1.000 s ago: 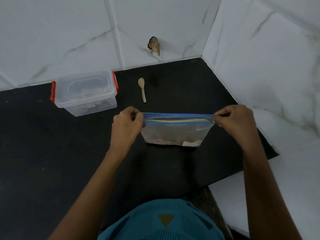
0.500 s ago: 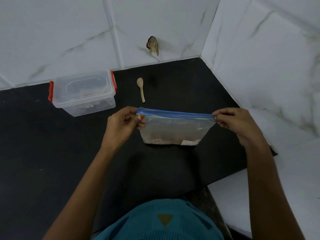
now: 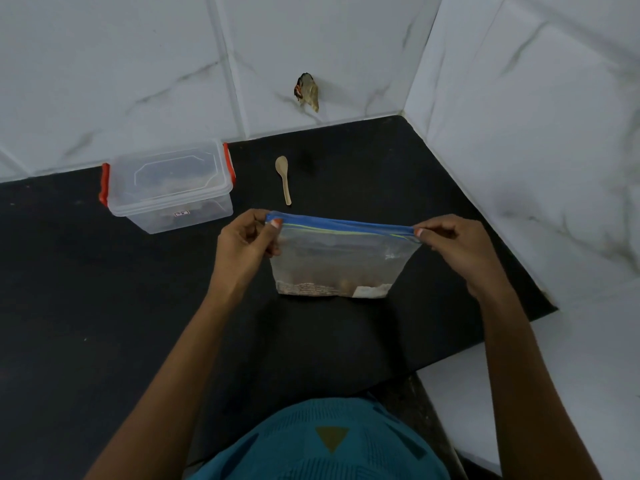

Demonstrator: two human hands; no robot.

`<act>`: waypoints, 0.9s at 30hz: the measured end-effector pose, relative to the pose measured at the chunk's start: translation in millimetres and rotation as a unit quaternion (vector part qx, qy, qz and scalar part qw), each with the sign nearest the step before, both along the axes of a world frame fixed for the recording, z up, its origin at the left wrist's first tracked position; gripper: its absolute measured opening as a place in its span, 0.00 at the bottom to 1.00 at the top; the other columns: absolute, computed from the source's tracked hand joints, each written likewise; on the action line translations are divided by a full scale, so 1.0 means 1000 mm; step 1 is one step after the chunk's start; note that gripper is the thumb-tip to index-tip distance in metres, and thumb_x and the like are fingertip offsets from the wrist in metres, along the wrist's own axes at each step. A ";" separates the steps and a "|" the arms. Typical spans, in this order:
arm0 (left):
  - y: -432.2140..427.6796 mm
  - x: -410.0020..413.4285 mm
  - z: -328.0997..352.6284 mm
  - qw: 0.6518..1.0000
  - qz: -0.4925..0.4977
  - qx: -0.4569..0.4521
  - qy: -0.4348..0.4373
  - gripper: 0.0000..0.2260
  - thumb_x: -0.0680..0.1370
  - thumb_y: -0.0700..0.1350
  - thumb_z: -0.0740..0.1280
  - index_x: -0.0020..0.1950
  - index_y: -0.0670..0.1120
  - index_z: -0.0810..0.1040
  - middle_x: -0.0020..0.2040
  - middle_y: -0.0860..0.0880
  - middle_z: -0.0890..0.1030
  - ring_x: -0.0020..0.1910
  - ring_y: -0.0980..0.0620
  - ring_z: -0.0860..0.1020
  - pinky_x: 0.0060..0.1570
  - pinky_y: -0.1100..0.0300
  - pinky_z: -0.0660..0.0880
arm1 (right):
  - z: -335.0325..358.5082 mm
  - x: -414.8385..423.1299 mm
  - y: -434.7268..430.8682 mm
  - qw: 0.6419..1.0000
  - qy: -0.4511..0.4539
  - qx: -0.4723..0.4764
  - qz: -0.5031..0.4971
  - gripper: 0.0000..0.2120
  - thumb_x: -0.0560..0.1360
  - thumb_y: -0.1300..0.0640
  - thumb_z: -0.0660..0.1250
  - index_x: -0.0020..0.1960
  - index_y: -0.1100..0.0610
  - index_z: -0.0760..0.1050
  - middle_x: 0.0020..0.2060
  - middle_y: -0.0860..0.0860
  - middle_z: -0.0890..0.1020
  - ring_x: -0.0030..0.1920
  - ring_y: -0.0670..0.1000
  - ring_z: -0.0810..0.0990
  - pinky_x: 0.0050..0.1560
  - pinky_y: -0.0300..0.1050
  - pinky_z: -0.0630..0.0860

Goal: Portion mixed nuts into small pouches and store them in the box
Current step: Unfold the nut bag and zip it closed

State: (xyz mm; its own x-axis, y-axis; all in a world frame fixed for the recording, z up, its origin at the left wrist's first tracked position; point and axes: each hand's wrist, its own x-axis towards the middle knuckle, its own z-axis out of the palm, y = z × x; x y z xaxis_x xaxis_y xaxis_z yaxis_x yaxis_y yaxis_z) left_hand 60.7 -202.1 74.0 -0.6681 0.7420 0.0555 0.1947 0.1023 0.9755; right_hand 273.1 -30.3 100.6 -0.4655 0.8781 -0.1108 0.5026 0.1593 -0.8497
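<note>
A clear zip pouch (image 3: 339, 261) with a blue seal strip stands upright on the black counter (image 3: 104, 306), with brown nuts and pale bits at its bottom. My left hand (image 3: 242, 244) pinches the left end of the strip. My right hand (image 3: 453, 244) pinches the right end, so the strip is stretched straight between them. A clear plastic box (image 3: 169, 192) with red clips and its lid on sits at the back left. A small wooden spoon (image 3: 284, 178) lies behind the pouch.
White marble-tiled walls (image 3: 519, 133) close the counter at the back and right, meeting in a corner. A small brown object (image 3: 306, 91) hangs on the back wall. The counter edge runs close to my teal shirt (image 3: 329, 441).
The pouch now stands taller, more of its face toward me. My hands have shifted their pinch on the strip ends, thumbs now on the near side.
</note>
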 end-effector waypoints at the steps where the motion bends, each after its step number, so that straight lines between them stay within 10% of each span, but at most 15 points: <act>1: 0.000 0.000 0.001 1.000 -0.002 -0.004 0.008 0.05 0.78 0.41 0.61 0.49 0.50 0.75 0.40 0.51 0.78 0.35 0.60 0.78 0.37 0.69 0.76 | 0.001 -0.001 0.000 1.000 -0.003 0.015 -0.004 0.06 0.73 0.62 0.67 0.47 0.54 0.79 0.42 0.49 0.80 0.40 0.42 0.76 0.41 0.34 0.71; 11: 0.012 0.019 0.018 0.967 0.059 -0.043 0.245 0.21 0.72 0.35 0.66 0.64 0.45 0.71 0.62 0.47 0.69 0.42 0.56 0.73 0.45 0.66 0.73 | 0.010 -0.008 -0.004 1.000 -0.014 0.013 -0.003 0.06 0.73 0.63 0.66 0.46 0.53 0.78 0.38 0.48 0.80 0.37 0.45 0.80 0.40 0.36 0.77; 14: 0.036 0.043 0.021 0.931 -0.008 -0.023 0.364 0.18 0.72 0.45 0.67 0.62 0.45 0.74 0.61 0.46 0.73 0.58 0.53 0.71 0.59 0.61 0.66 | 0.010 -0.008 -0.003 1.000 0.006 -0.014 -0.013 0.05 0.73 0.62 0.67 0.47 0.54 0.77 0.39 0.48 0.80 0.38 0.44 0.80 0.38 0.34 0.75; 18: 0.082 0.075 0.020 0.877 -0.149 -0.042 0.455 0.23 0.67 0.51 0.71 0.59 0.41 0.78 0.55 0.43 0.80 0.55 0.44 0.78 0.57 0.55 0.71 | 0.005 -0.002 -0.004 0.996 0.059 -0.070 -0.016 0.04 0.75 0.61 0.65 0.46 0.53 0.77 0.42 0.49 0.81 0.40 0.44 0.81 0.40 0.35 0.77; 22: 0.107 0.087 0.025 0.880 -0.202 -0.108 0.417 0.12 0.76 0.49 0.65 0.57 0.46 0.77 0.54 0.47 0.79 0.54 0.48 0.77 0.51 0.54 0.72 | -0.007 0.007 -0.008 0.978 0.167 -0.103 -0.076 0.09 0.76 0.65 0.61 0.48 0.53 0.75 0.46 0.50 0.81 0.44 0.44 0.81 0.42 0.35 0.77; 27: 0.109 0.080 0.028 0.921 -0.200 -0.108 0.316 0.06 0.76 0.45 0.66 0.51 0.47 0.80 0.50 0.50 0.79 0.50 0.53 0.76 0.53 0.54 0.74 | -0.032 0.008 -0.014 0.992 0.091 -0.082 -0.014 0.17 0.73 0.69 0.64 0.56 0.51 0.73 0.49 0.43 0.78 0.50 0.39 0.76 0.45 0.30 0.74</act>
